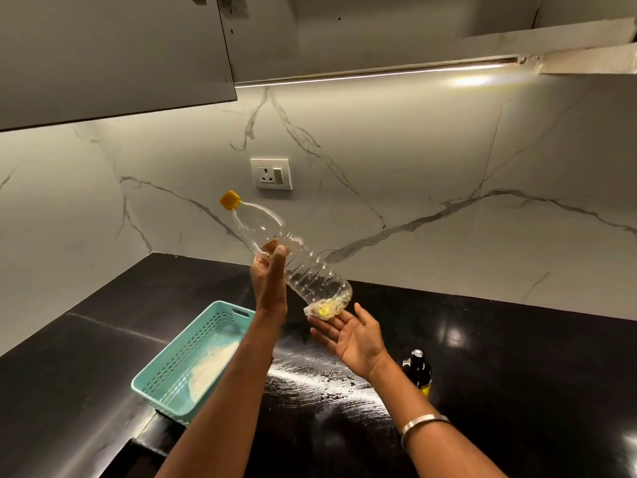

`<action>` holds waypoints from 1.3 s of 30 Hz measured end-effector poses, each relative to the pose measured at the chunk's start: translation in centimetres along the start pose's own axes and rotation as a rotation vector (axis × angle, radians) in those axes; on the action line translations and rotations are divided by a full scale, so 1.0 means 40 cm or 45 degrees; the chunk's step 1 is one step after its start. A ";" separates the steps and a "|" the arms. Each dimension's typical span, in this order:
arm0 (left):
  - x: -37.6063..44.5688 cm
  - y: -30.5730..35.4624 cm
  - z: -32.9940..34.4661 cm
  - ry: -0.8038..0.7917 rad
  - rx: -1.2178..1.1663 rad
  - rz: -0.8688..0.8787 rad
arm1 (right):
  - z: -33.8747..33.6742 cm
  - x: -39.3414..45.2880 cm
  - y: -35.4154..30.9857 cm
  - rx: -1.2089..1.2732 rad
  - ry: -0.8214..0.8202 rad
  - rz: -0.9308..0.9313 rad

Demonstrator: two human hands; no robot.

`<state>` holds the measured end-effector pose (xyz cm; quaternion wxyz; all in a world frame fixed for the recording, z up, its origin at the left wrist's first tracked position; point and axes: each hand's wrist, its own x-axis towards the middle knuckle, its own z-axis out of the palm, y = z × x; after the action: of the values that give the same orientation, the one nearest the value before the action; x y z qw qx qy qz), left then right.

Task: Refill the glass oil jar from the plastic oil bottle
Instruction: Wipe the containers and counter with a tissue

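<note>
Plastic oil bottle, clear and ribbed, held in the air above the black surface, tilted with its yellow cap up and to the left and its base down and to the right. A small pool of yellow oil lies in the lowered base; the rest of the bottle looks empty. The cap is on. Left hand: fingers closed around the bottle's middle, gripping it from the near side. Right hand: palm up, fingers spread open just beneath the bottle's base; whether they touch the base cannot be told. A silver bangle circles the right wrist. Glass oil jar, dark with a black top and a yellow band low down, upright on the surface to the right of the right wrist, well apart from the bottle. A turquoise plastic basket with something white inside sits toward the left part of the surface. White powder streaks mark the surface between basket and jar. A wall socket is set in the marble backsplash behind.
</note>
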<state>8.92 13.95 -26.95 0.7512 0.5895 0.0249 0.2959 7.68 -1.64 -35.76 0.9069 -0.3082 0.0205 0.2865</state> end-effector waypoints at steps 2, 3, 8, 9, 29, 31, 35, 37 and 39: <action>0.007 -0.001 -0.006 0.061 0.035 0.048 | -0.006 0.004 0.006 -0.003 0.057 -0.037; 0.008 -0.003 -0.008 0.082 0.065 0.066 | -0.005 0.004 0.007 -0.005 0.075 -0.046; -0.008 -0.025 -0.014 0.125 0.163 0.096 | 0.007 0.007 0.006 -0.012 0.105 -0.105; -0.010 -0.028 -0.011 0.121 0.164 0.097 | 0.007 0.009 0.006 -0.015 0.119 -0.124; -0.031 -0.056 0.030 0.049 0.185 0.058 | -0.001 0.022 0.022 -0.010 0.192 -0.131; -0.030 -0.059 0.035 0.047 0.186 0.070 | -0.002 0.027 0.028 -0.011 0.181 -0.090; -0.016 -0.061 0.020 0.080 0.248 0.098 | -0.008 0.025 0.032 -0.113 0.265 -0.047; -0.010 -0.067 0.012 0.088 0.248 0.068 | -0.013 0.032 0.033 -0.141 0.406 -0.116; -0.012 -0.072 0.009 0.080 0.247 0.046 | -0.017 0.039 0.028 -0.146 0.504 -0.179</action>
<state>9.88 13.03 -29.59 0.6840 0.6504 0.0664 0.3237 8.49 -0.53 -37.26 0.8839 -0.4103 0.1602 0.1572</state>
